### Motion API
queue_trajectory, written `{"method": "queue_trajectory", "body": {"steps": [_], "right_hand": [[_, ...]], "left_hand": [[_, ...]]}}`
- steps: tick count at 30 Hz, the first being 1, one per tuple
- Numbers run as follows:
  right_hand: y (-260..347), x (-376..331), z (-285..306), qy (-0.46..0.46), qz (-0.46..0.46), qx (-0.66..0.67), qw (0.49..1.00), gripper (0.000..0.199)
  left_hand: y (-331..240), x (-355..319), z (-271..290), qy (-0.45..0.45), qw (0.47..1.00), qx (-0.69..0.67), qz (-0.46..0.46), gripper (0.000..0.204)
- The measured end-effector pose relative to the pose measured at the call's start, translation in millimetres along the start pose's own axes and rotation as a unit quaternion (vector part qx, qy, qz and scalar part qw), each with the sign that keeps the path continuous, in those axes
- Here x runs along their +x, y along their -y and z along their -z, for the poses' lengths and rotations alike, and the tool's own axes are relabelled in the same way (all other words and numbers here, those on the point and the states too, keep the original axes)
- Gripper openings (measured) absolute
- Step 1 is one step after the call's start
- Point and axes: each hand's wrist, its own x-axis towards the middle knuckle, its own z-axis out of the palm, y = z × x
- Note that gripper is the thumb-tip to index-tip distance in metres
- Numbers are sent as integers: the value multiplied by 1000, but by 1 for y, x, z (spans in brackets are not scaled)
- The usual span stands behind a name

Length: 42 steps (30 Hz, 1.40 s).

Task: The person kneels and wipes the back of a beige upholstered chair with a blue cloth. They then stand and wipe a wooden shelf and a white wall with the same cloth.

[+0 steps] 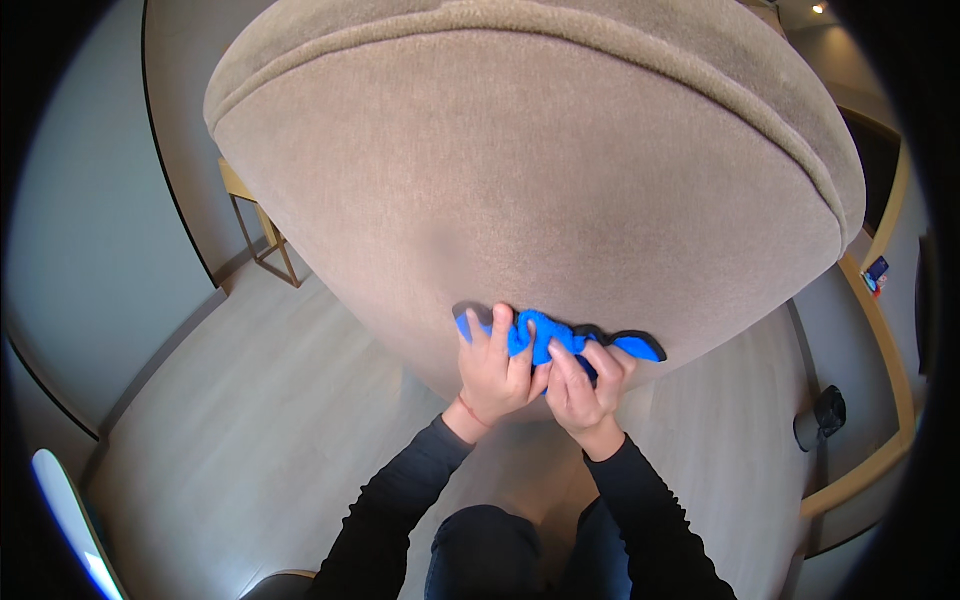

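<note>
A bunched blue cloth (541, 328) with black edging lies between my two hands, close to the lower part of a large beige upholstered seat back (560, 190). My left hand (492, 362) grips the cloth's left part, its fingers pointing up over the fabric. On the right, the fingers of my right hand (588, 388) are curled round the folds, and one blue corner sticks out beyond them. Both hands nearly meet at the middle of the cloth. Whether the cloth touches the upholstery is hard to tell.
Pale wood-look floor (250, 430) spreads around the seat. At the left stands a small table (262, 225) with thin metal legs by the wall. A dark-lined bin (820, 420) is at the right, near a curved-looking wooden edge (868, 478). A white rounded object (72, 520) sits lower left.
</note>
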Motion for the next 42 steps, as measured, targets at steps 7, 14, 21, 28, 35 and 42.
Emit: {"method": "queue_trajectory", "body": {"steps": [7, 14, 21, 28, 35, 42], "right_hand": [[-9, 76, 6, 5, 5, -17, 1000, 29], [-25, 124, 13, -45, -34, -59, 997, 28], [-33, 71, 31, -21, 18, -16, 999, 28], [-68, 123, 49, -18, 46, 20, 999, 35], [-137, 108, 90, -94, 7, -53, 994, 40], [-172, 16, 111, -97, -94, 31, 990, 25]], "left_hand": [[19, 89, 13, -97, 993, -33, 59, 70], [-8, 150, 16, -71, 997, -34, -1, 32], [-33, 84, 11, -14, 1000, -9, -9, 45], [-35, 149, 1, -121, 992, 25, 18, 64], [-113, 173, -38, -87, 995, 36, -14, 41], [-174, 97, -80, 34, 993, 90, -67, 19]]}}
